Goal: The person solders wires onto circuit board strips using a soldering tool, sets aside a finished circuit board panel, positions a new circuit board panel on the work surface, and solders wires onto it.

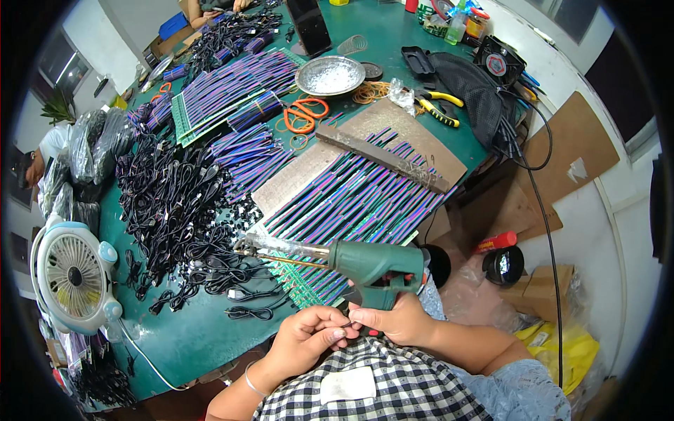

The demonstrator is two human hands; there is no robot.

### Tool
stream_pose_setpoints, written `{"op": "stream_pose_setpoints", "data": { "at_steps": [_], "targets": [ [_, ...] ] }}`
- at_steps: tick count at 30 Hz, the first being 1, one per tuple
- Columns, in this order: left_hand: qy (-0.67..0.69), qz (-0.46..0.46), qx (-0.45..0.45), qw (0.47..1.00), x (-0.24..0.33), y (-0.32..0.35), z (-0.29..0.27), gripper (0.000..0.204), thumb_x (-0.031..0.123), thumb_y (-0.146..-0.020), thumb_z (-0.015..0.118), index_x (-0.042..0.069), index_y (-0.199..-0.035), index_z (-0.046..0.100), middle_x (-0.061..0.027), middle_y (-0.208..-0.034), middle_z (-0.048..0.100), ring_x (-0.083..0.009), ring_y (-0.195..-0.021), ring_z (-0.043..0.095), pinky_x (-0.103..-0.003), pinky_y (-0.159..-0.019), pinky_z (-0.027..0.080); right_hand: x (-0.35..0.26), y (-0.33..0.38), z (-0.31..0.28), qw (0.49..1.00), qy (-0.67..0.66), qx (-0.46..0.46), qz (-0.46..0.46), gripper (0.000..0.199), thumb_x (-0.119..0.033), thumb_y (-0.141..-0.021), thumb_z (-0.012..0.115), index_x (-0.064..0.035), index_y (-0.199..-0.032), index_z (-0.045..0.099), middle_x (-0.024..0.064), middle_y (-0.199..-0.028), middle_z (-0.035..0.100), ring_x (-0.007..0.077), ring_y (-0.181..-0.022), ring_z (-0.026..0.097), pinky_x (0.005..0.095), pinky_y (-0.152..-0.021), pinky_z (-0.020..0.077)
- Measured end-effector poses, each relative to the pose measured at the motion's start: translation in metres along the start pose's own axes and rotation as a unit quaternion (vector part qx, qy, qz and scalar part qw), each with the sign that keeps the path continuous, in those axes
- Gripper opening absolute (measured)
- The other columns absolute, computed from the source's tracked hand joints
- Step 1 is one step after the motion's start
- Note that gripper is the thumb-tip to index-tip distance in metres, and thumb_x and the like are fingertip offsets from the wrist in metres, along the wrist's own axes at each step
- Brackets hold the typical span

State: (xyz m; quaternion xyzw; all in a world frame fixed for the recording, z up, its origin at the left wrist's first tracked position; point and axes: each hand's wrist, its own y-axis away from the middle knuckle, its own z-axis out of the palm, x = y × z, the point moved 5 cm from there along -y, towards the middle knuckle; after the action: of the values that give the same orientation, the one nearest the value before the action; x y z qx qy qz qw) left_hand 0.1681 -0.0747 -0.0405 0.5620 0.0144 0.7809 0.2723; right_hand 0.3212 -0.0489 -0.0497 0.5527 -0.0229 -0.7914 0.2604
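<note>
Toward the counter's (161, 347) far edge, shallow metal bowl (330, 72) with whitish flakes in it; near the far right corner, green bottle (456, 29), contents too small to tell; at the left edge, clear plastic bags (112, 144) around dark bundles. At the near edge, green soldering gun (379, 261), handle inside right grip (406, 323), wrapped around it; barrel pointing left, tip by black cables (168, 196). Just below the handle, left grip (305, 340), narrow, fingertips pinched together; cannot tell on what.

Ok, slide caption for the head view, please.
Right hand grips a green soldering gun, left hand close beside it, before rows of coloured wires.
</note>
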Motion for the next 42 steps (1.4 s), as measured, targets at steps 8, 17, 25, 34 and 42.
{"op": "stream_pose_setpoints", "data": {
  "at_steps": [8, 17, 25, 34, 42],
  "targets": [
    [-0.098, -0.006, 0.007, 0.995, 0.052, 0.02, 0.0, 0.01, 0.003, -0.086, 0.062, 0.001, -0.095, 0.061, -0.0102, -0.092, 0.067, -0.01, -0.076, 0.06, -0.023, -0.065, 0.049, -0.003, -0.007, -0.008, 0.995, -0.094, 0.009, -0.041, 0.031, -0.004, -0.083, 0.065, 0.0001, -0.11, 0.05, 0.0071, -0.086, 0.061, 0.0148, -0.073, 0.061, 0.0283, -0.067, 0.0507],
    [-0.69, 0.27, 0.129, 0.659, 0.092, 0.026, -0.026, 0.019, 0.005, -0.069, 0.065, 0.009, -0.088, 0.063, -0.0033, -0.075, 0.058, -0.0191, -0.065, 0.056, -0.032, -0.056, 0.043, -0.012, 0.024, -0.03, 0.986, 0.094, -0.001, -0.139, 0.02, -0.006, -0.083, 0.062, 0.0023, -0.1, 0.061, 0.0114, -0.097, 0.064, 0.018, -0.084, 0.064, 0.0288, -0.077, 0.0517],
    [-0.678, 0.325, 0.176, 0.635, 0.062, 0.013, -0.03, 0.025, 0.003, -0.061, 0.066, 0.011, -0.085, 0.064, 0.0001, -0.073, 0.057, -0.0174, -0.063, 0.052, -0.031, -0.056, 0.04, -0.004, 0.069, -0.064, 0.93, 0.336, 0.053, -0.137, 0.029, -0.004, -0.08, 0.063, 0.0032, -0.107, 0.06, 0.0169, -0.107, 0.063, 0.0218, -0.094, 0.064, 0.029, -0.081, 0.051],
    [-0.653, 0.325, 0.171, 0.662, 0.055, 0.007, -0.034, 0.024, 0.004, -0.063, 0.07, 0.008, -0.085, 0.062, -0.0028, -0.072, 0.054, -0.0201, -0.064, 0.052, -0.032, -0.056, 0.041, -0.017, 0.073, -0.049, 0.967, 0.249, 0.023, -0.042, 0.035, -0.005, -0.081, 0.062, 0.0042, -0.113, 0.053, 0.0105, -0.092, 0.062, 0.0161, -0.079, 0.062, 0.0291, -0.074, 0.0504],
    [-0.659, 0.304, 0.155, 0.67, 0.057, 0.004, -0.035, 0.023, 0.006, -0.065, 0.069, 0.008, -0.087, 0.062, -0.0032, -0.072, 0.051, -0.0204, -0.064, 0.051, -0.032, -0.058, 0.042, 0.007, 0.071, -0.064, 0.958, 0.283, 0.018, -0.044, 0.036, -0.009, -0.077, 0.067, 0.0038, -0.109, 0.057, 0.0113, -0.1, 0.064, 0.0183, -0.088, 0.063, 0.03, -0.081, 0.0483]
  ]
}}
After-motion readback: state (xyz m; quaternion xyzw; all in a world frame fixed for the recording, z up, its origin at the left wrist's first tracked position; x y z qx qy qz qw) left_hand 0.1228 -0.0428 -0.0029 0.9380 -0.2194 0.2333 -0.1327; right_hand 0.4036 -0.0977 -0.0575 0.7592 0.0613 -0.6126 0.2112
